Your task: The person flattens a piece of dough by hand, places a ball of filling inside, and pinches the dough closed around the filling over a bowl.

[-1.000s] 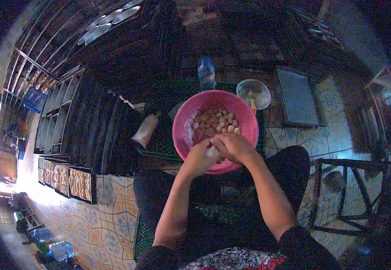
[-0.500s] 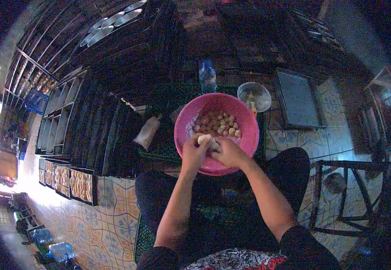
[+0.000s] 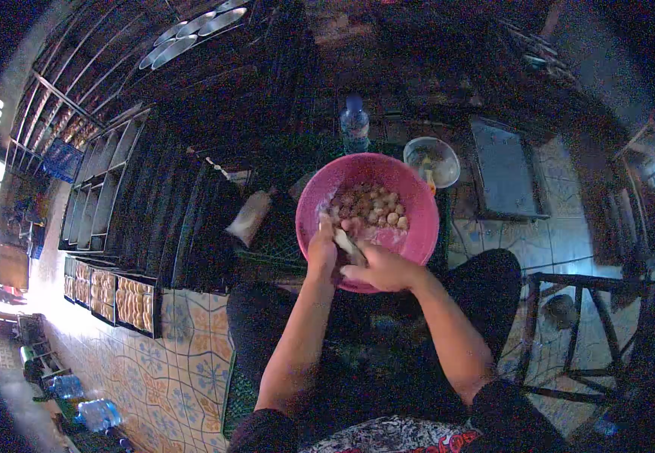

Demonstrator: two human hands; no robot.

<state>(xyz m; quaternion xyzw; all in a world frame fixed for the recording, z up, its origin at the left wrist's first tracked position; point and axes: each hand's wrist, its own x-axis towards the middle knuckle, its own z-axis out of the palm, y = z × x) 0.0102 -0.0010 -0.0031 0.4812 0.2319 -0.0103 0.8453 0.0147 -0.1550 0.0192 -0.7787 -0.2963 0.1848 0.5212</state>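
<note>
In the head view, a pale, elongated, dough-like piece (image 3: 347, 244) was held over the near part of a round pink plastic basin (image 3: 423, 226), between the left hand (image 3: 321, 251) and the right hand (image 3: 379, 267). The piece was grasped by the right hand, its thumb and fingers set on either side; the left hand was placed just beside the piece, fingers pointed toward the far rim, and whether it was clenched on the piece could not be told. Small round tan balls (image 3: 388, 209) were heaped in the basin beyond both hands.

The basin was stood on a dark green plastic mesh crate (image 3: 273, 248). A clear plastic bottle (image 3: 355, 125) was seen just behind the basin, and a round metal bowl (image 3: 443, 162), with an orange-ended handle (image 3: 431, 184) leaned at its edge, was set to the right. A clear bag of pale contents (image 3: 250, 216) was laid to the left. Farther right, a rectangular grey metal tray (image 3: 504, 170) was seen.
</note>
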